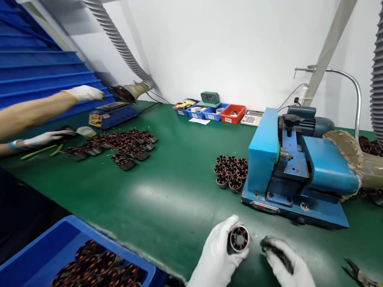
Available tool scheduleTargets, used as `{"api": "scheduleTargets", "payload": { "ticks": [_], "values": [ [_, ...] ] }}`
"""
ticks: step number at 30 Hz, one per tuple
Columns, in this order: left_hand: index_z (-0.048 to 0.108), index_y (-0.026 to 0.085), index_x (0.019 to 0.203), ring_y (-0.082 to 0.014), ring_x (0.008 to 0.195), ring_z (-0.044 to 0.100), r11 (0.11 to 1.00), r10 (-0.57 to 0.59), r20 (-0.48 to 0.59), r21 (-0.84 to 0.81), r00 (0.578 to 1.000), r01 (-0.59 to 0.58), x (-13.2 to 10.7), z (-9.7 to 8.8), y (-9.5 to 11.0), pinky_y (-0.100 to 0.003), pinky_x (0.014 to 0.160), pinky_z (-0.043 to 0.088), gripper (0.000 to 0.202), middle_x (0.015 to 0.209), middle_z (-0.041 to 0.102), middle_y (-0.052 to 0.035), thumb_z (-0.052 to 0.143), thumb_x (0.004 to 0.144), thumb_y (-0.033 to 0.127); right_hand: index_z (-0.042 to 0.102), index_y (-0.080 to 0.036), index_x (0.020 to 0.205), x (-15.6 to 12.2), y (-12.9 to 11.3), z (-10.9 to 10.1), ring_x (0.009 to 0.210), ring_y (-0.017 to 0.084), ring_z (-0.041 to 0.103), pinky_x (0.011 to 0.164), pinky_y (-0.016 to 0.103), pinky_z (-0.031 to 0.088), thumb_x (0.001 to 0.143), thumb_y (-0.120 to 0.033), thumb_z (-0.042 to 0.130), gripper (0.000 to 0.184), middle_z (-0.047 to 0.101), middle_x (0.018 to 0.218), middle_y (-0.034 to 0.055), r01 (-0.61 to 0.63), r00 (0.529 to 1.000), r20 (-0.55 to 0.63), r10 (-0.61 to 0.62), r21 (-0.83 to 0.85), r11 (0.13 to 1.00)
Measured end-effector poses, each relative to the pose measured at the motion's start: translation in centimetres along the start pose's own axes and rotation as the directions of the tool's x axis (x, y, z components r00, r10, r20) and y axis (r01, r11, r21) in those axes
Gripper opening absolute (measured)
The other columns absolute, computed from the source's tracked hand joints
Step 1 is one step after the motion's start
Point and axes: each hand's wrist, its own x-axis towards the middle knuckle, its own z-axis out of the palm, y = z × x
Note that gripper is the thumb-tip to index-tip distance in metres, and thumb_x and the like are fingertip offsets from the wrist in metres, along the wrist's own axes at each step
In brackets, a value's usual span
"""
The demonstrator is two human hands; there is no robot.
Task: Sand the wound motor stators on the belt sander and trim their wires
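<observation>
Our left grip [220, 251], in a white glove, is closed around a metal ring [239, 238] wound with copper wire, holding it above the worktop [167, 215] with its open face toward us. Our right grip [287, 257] is just beside it, curled, with black-smudged fingers; it is blurred, and we cannot tell whether it holds anything.

Close by on our right lie pliers [360, 274], cut off by the view's edge. At our near left, a blue bin [32, 255] holds many more wound parts [98, 263].

Past our hands, eight similar rings [231, 170] stand packed together beside a blue machine [263, 143]. That machine is the main obstacle: it fills the worktop beyond our right grip and hides much of what lies behind it.

Farther left spreads a cluster of wound rings [128, 145], with green strips [37, 152] near its left end. There we see a co-worker's two gloved hands: the lower one [49, 138] near those strips, the upper one [85, 93] stretched out near a blue box [115, 116]. A grey hose [122, 48] comes down behind it.

Toward the wall, we see a paper slip [199, 121], blue trays [213, 116], a red tray [237, 118], a calculator [251, 118] and a green clock [210, 98].
</observation>
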Motion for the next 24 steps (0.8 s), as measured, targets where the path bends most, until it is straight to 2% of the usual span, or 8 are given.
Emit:
{"api": "scheduleTargets", "payload": {
  "ticks": [2,5,9,13,15,17,21,24],
  "values": [
    [0.042,0.014,0.126,-0.0309,0.112,0.061,0.994,0.109,0.048,-0.002,0.993,-0.109,-0.8,-0.1,0.6,-0.045,0.090,0.055,0.075,0.121,0.064,-0.0184,0.078,0.061,0.021,0.072,-0.021,0.103,0.2,-0.9,-0.6,0.100,0.029,0.068,0.086,0.035,0.054,0.075,-0.050,0.065,0.041,0.074,0.109,0.0116,-0.140,0.986,0.112,0.126,0.129,0.982],
    [0.053,0.018,0.117,-0.0384,0.122,0.052,0.974,0.223,0.086,-0.061,0.971,-0.219,-0.5,0.0,1.6,-0.057,0.092,0.050,0.058,0.122,0.063,-0.0180,0.076,0.065,0.028,0.066,-0.019,0.114,0.4,-2.4,-1.5,0.096,0.026,0.068,0.087,0.036,0.051,0.077,-0.041,0.065,0.043,0.073,0.106,0.0112,-0.184,0.952,0.262,0.155,0.088,0.979],
    [0.059,0.025,0.113,-0.0344,0.117,0.057,0.889,0.133,0.177,-0.457,0.975,-0.038,0.4,1.2,3.4,-0.051,0.095,0.049,0.049,0.117,0.067,-0.0109,0.074,0.066,0.024,0.071,-0.023,0.090,0.2,-3.7,-3.1,0.081,0.023,0.066,0.074,0.031,0.050,0.075,-0.040,0.067,0.023,0.073,0.084,0.0055,-0.128,0.954,0.264,0.145,-0.080,0.988],
    [0.059,0.028,0.114,-0.0243,0.090,0.068,0.754,0.107,0.286,-0.648,0.952,0.109,0.5,2.6,6.4,-0.036,0.083,0.055,0.060,0.105,0.070,-0.0045,0.076,0.058,0.014,0.058,-0.020,0.065,0.4,-4.2,-5.0,0.046,0.011,0.049,0.046,0.022,0.039,0.075,-0.053,0.066,0.035,0.053,0.051,-0.0045,-0.319,0.898,0.340,0.280,0.064,0.946],
    [0.061,0.026,0.109,-0.0252,0.093,0.066,0.613,0.048,0.362,-0.747,0.931,0.258,0.6,2.8,7.9,-0.036,0.085,0.053,0.062,0.105,0.069,-0.0046,0.078,0.052,0.010,0.050,-0.020,0.060,0.5,-4.4,-5.9,0.034,0.005,0.030,0.036,0.019,0.026,0.072,-0.058,0.068,0.044,0.039,0.042,-0.0103,-0.422,0.851,0.418,0.319,0.182,0.888],
    [0.062,0.024,0.106,-0.0256,0.096,0.065,0.366,-0.044,0.497,-0.799,0.867,0.477,0.9,2.5,9.1,-0.035,0.085,0.052,0.060,0.105,0.068,-0.0053,0.079,0.050,0.011,0.046,-0.020,0.058,0.6,-4.7,-6.6,0.031,0.003,0.021,0.032,0.018,0.019,0.072,-0.059,0.069,0.046,0.034,0.039,-0.0123,-0.434,0.861,0.418,0.289,0.311,0.845],
    [0.060,0.022,0.107,-0.0237,0.085,0.068,0.072,-0.072,0.661,-0.743,0.747,0.665,1.7,1.1,10.7,-0.033,0.069,0.054,0.044,0.097,0.068,-0.0065,0.074,0.067,0.033,0.060,-0.019,0.066,-0.1,-5.5,-7.7,0.047,0.009,0.050,0.046,0.019,0.043,0.076,-0.051,0.069,0.035,0.056,0.055,-0.0033,-0.137,0.989,0.047,0.137,0.616,0.776],
    [0.064,0.020,0.093,-0.0248,0.081,0.069,-0.005,-0.089,0.668,-0.742,0.739,0.670,2.6,0.3,11.5,-0.036,0.067,0.055,0.032,0.089,0.069,-0.0080,0.058,0.081,0.048,0.073,-0.021,0.082,-0.8,-6.2,-8.0,0.078,0.021,0.066,0.072,0.030,0.052,0.062,-0.031,0.082,0.025,0.069,0.084,0.0053,-0.050,0.998,0.061,0.019,0.557,0.829]
  ]
}}
